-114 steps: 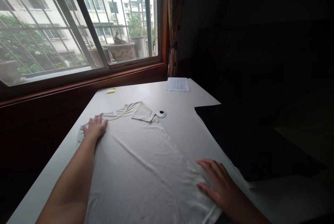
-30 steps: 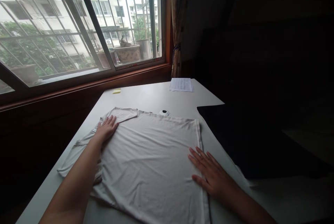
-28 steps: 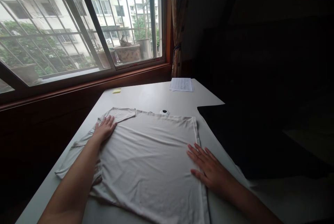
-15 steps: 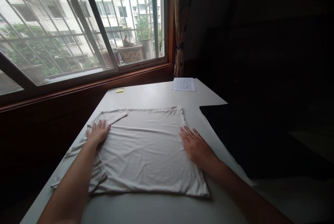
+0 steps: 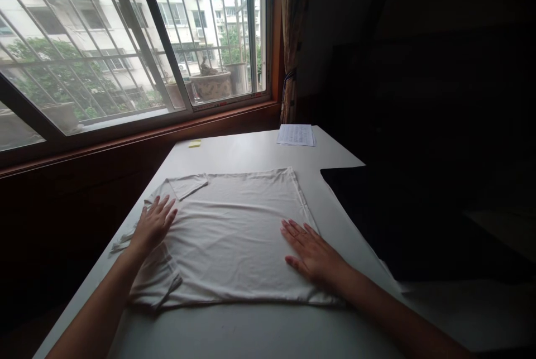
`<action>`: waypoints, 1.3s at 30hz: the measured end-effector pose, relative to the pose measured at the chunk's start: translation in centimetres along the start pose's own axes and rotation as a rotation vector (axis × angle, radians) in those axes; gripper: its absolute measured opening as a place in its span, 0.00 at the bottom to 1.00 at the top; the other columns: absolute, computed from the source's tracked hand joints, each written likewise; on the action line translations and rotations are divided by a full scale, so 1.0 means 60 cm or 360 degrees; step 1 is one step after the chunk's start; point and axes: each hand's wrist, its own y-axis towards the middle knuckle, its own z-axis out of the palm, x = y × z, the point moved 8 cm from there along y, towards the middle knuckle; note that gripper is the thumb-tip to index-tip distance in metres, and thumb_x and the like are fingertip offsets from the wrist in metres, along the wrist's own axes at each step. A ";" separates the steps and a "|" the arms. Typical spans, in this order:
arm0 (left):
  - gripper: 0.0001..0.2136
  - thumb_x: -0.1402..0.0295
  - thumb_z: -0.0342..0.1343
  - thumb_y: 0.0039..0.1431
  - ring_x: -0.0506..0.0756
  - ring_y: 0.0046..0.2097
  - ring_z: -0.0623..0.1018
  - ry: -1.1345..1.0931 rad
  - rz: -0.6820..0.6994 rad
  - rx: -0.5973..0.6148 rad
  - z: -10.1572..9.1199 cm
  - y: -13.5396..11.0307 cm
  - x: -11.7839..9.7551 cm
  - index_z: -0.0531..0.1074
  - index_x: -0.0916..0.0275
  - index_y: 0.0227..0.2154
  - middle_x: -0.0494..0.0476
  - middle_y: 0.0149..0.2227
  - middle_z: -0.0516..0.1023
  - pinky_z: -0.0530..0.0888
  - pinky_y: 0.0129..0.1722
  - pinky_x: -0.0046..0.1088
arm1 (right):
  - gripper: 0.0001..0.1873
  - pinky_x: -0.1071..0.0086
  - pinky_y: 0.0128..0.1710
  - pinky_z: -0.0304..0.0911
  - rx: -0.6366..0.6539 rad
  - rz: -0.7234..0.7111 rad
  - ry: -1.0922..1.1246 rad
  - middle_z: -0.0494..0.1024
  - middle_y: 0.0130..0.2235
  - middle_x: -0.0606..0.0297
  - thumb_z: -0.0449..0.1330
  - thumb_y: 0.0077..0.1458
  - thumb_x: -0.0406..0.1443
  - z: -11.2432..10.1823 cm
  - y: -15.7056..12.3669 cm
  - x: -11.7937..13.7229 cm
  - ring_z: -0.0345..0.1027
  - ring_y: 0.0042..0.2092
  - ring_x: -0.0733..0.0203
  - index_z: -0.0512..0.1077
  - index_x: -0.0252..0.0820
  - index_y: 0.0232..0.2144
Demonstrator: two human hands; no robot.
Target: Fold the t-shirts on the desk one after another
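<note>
A white short-sleeved T-shirt (image 5: pixel 234 236) lies spread on the white table (image 5: pixel 234 334), its collar end to the left and its hem to the right. Light wrinkles run across the body of the cloth. My left hand (image 5: pixel 154 225) rests near the collar and shoulders, fingers spread, covering part of the neckline. Toward the hem, my right hand (image 5: pixel 312 253) lies flat on the fabric with its fingers stretched out. Neither hand grips the cloth. Both sleeves show, one at the far side and one at the near side.
Sheets of printed paper (image 5: pixel 296 135) lie at the table's far end, and a yellow sticky note (image 5: pixel 195 143) sits at the far left corner. Black cloth (image 5: pixel 402 225) covers the right side. A barred window (image 5: pixel 125 41) and a tied curtain (image 5: pixel 288 41) stand beyond.
My right hand has slid nearer and slightly inward over the shirt. My left hand has shifted slightly down and left. The shirt's hem edge has shifted a little to the right.
</note>
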 end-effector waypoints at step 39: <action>0.29 0.56 0.37 0.72 0.67 0.74 0.50 -0.0152 -0.0105 0.0263 0.015 -0.182 -0.043 0.51 0.58 0.72 0.62 0.73 0.52 0.54 0.67 0.63 | 0.37 0.50 0.72 0.43 0.0010 -0.0008 0.0047 0.47 0.74 0.63 0.48 0.70 0.51 -0.019 -0.075 -0.068 0.42 0.73 0.52 0.40 0.54 0.74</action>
